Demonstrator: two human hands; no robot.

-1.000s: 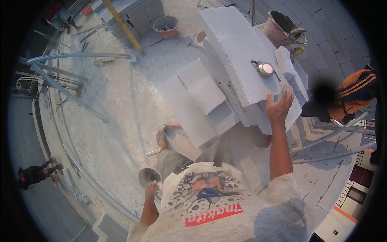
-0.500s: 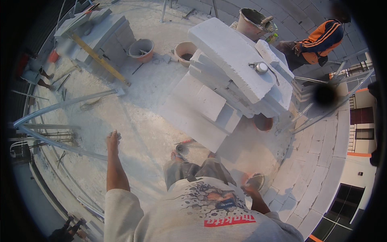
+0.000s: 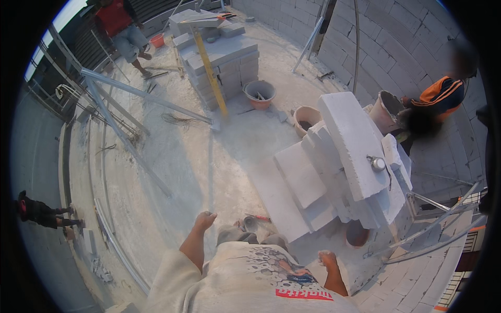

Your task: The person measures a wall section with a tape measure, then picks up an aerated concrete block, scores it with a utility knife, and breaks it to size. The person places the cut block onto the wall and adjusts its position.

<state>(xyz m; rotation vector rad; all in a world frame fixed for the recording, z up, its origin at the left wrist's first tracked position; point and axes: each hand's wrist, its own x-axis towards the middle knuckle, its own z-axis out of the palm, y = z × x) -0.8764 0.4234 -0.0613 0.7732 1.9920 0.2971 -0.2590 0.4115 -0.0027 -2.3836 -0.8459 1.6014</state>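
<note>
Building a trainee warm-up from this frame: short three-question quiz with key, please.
1. True or false: the round silver tool rests on a long pale block.
2. What colour is the bar leaning against the block stack? A) blue B) yellow C) red
3. What can the left hand and right hand be seen holding?

Key: 1. True. 2. B. 3. Nothing visible in either.
</note>
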